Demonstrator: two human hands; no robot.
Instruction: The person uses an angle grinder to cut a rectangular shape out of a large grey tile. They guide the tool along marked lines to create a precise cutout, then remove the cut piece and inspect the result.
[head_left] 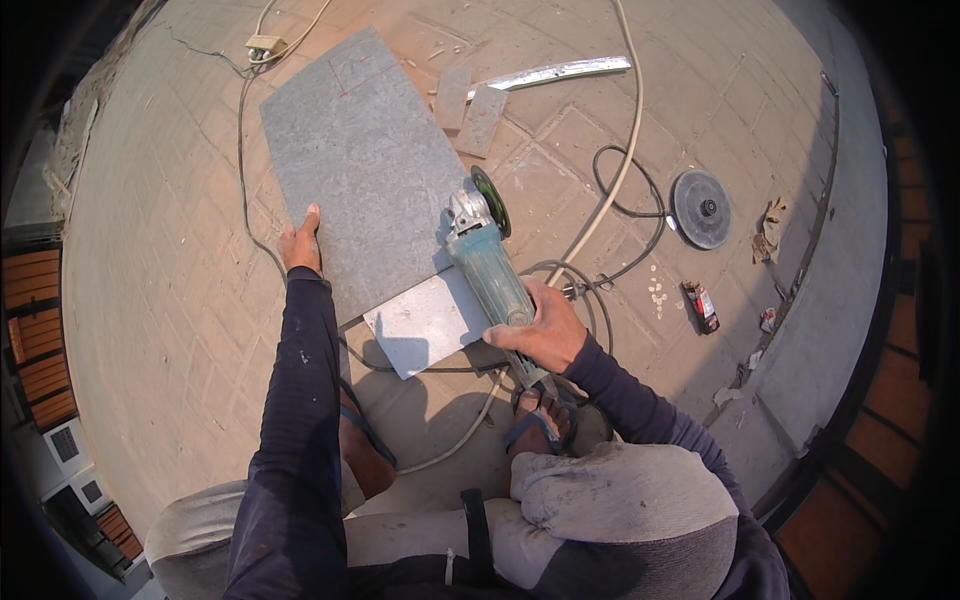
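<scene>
A large grey tile (365,160) lies on the paving, with faint red lines marked near its far end. My left hand (302,244) grips the tile's left edge, thumb on top, fingers mostly hidden. In my right hand (545,328) is a teal angle grinder (492,270), held round its body. The grinder's green-edged disc (490,201) stands upright just beyond the tile's right edge; whether it touches or spins I cannot tell. A paler tile piece (425,318) sticks out from under the near end of the large tile.
Two small tile offcuts (484,120) and a metal strip (560,72) lie beyond the tile. Pale and dark cables (628,150) loop across the paving, one from a socket block (266,45). A round grey disc (701,209) and a small red-and-black pack (701,307) lie right. My sandalled foot (537,420) is close to the grinder.
</scene>
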